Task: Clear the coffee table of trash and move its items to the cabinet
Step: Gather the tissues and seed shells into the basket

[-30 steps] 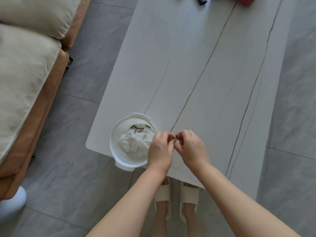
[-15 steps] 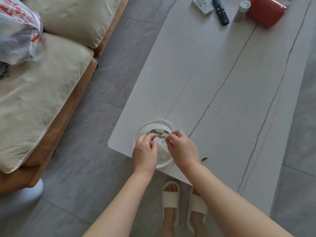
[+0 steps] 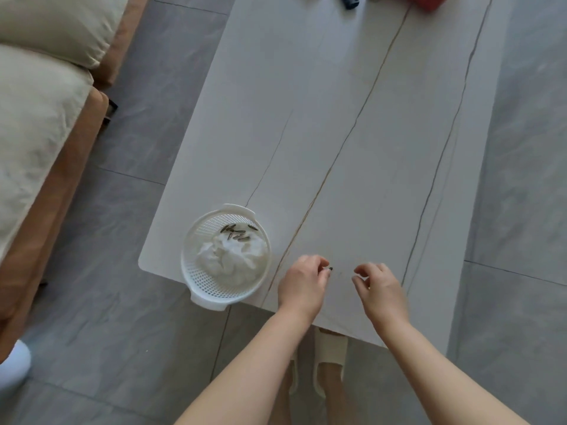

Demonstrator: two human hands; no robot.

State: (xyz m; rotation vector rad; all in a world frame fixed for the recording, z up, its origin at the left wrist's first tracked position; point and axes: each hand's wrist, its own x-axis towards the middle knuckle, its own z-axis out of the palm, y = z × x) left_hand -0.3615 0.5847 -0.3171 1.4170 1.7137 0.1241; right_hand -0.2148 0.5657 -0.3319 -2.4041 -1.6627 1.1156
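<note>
Just beside left grip [image 3: 302, 283]: dark seed shell [image 3: 330, 268].

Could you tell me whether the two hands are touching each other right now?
Apart: the head view shows bare tabletop between the left hand and right hand.

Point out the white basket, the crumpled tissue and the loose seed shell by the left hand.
white basket [image 3: 196, 279]: head view, bare perforated wall.
crumpled tissue [image 3: 233, 256]: head view, its middle.
seed shell [image 3: 330, 268]: head view, the shell itself.

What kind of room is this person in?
Most likely a home living room: a cushioned sofa stands beside a low coffee table on a grey tiled floor.
</note>
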